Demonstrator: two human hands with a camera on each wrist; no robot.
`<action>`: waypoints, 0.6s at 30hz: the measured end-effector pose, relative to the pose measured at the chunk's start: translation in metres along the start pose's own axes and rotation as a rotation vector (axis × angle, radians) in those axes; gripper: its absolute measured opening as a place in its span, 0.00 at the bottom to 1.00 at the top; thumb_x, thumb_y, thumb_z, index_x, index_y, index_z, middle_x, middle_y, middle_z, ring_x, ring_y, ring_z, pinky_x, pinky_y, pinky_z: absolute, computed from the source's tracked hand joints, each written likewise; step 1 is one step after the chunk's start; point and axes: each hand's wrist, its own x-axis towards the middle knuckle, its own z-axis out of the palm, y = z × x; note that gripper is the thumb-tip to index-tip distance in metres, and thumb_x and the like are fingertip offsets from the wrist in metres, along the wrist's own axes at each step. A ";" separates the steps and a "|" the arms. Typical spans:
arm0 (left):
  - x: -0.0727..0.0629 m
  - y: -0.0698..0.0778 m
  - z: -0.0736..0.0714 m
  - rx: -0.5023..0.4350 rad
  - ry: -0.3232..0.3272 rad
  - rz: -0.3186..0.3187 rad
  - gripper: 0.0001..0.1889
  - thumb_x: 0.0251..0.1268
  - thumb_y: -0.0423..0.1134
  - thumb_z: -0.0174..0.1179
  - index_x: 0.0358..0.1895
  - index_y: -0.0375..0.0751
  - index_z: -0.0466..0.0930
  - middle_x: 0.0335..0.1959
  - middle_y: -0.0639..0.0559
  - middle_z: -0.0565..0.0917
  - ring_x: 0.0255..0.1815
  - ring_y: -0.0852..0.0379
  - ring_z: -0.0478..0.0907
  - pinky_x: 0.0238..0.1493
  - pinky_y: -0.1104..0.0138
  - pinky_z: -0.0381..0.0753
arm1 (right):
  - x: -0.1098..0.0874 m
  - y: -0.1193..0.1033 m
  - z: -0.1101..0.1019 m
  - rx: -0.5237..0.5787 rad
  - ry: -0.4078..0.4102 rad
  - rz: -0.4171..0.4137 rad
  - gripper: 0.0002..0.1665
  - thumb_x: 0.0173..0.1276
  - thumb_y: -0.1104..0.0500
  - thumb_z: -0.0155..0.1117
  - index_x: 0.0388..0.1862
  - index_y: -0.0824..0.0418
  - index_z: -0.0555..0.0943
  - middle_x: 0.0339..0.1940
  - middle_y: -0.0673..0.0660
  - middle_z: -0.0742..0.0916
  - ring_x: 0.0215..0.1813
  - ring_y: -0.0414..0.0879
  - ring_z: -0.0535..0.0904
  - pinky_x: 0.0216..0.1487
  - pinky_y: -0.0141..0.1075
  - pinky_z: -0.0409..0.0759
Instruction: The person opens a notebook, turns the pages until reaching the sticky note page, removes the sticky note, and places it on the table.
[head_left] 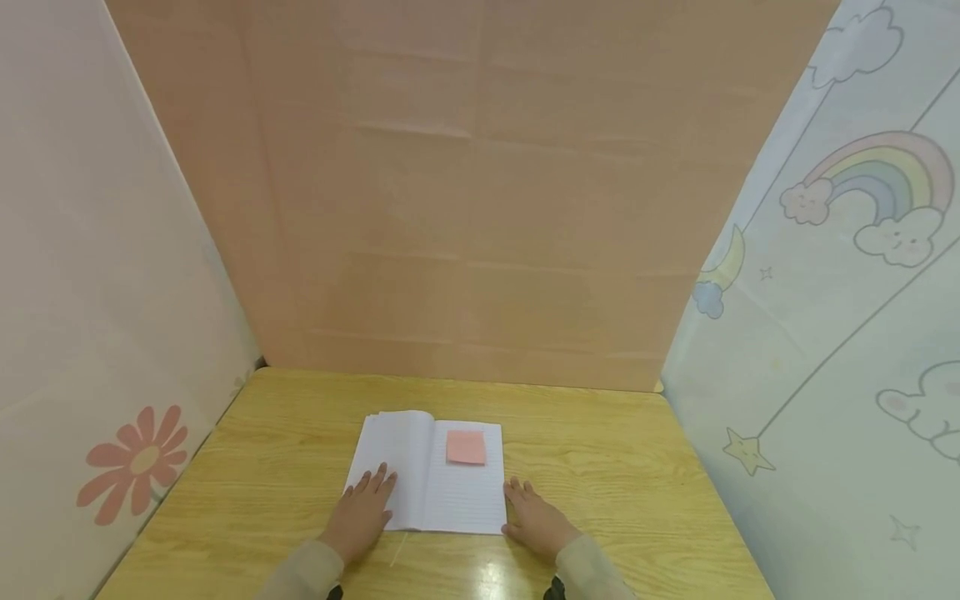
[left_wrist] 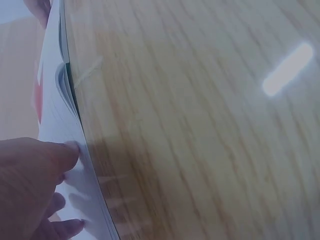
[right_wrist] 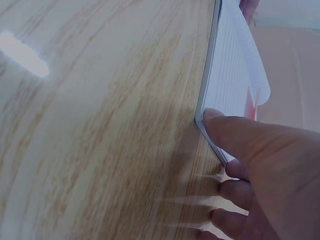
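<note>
One notebook (head_left: 465, 500) lies spread flat near the middle of one wooden table (head_left: 615, 483), two pages facing up: the left page (head_left: 401, 450) rises in a curve toward the fold, and the right page bears printed lines. One pink sticky note (head_left: 466, 447), roughly square, sits on the upper half of the right page. Two hands flank the notebook. The left hand (head_left: 360, 512) rests on the lower left page, fingers extended. The right hand (head_left: 538, 523) lies at the lower right corner, its thumb on the page and four fingers beyond the edge, over the table. The grip of each hand is relaxed, clasping nothing. Two pale sleeves (head_left: 307, 571) cover the forearms. Behind the table hangs one brown backdrop (head_left: 480, 208); one red flower (head_left: 144, 460) decorates the left wall, one rainbow (head_left: 892, 148) the right.
</note>
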 end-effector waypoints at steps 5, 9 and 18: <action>-0.003 -0.002 -0.002 -0.027 -0.043 -0.005 0.29 0.65 0.42 0.60 0.67 0.35 0.68 0.68 0.30 0.68 0.67 0.31 0.66 0.62 0.37 0.68 | 0.000 0.000 0.000 0.011 -0.003 0.004 0.42 0.70 0.47 0.59 0.73 0.69 0.59 0.75 0.70 0.62 0.73 0.68 0.59 0.68 0.59 0.66; -0.004 -0.003 -0.004 -0.047 -0.054 -0.009 0.28 0.65 0.42 0.61 0.66 0.33 0.69 0.67 0.29 0.68 0.67 0.30 0.66 0.62 0.37 0.68 | -0.001 0.000 0.000 0.022 -0.002 0.003 0.42 0.69 0.48 0.60 0.73 0.69 0.60 0.75 0.70 0.62 0.73 0.68 0.59 0.68 0.59 0.66; -0.002 -0.006 -0.002 -0.029 -0.033 0.000 0.29 0.62 0.43 0.63 0.64 0.34 0.71 0.65 0.29 0.70 0.65 0.31 0.69 0.58 0.37 0.72 | 0.001 0.001 0.001 0.005 0.001 0.009 0.42 0.70 0.47 0.60 0.73 0.69 0.60 0.75 0.69 0.62 0.73 0.68 0.59 0.69 0.58 0.65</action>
